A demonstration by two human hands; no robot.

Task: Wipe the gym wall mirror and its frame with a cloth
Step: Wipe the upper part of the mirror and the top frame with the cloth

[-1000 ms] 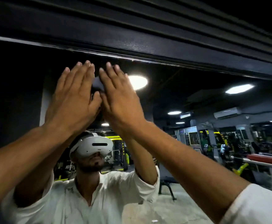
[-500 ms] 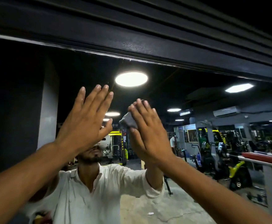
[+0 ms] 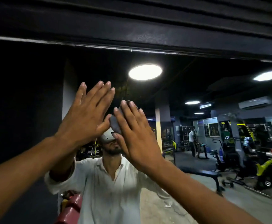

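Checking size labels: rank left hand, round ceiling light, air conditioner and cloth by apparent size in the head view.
Largest: left hand, though nearest the camera.
Then round ceiling light and air conditioner, alike.
Smallest: cloth, mostly hidden under the right hand.

Cloth [image 3: 115, 124] between right hand [image 3: 137, 137] and mirror [image 3: 196, 81] (mostly hidden), left hand [image 3: 86, 116] just beside, frame [image 3: 132, 37] above.

Reaching up, palms fwd.
L hand [image 3: 86, 113] & R hand [image 3: 136, 138] flat, close together, fingers straight, tips up.
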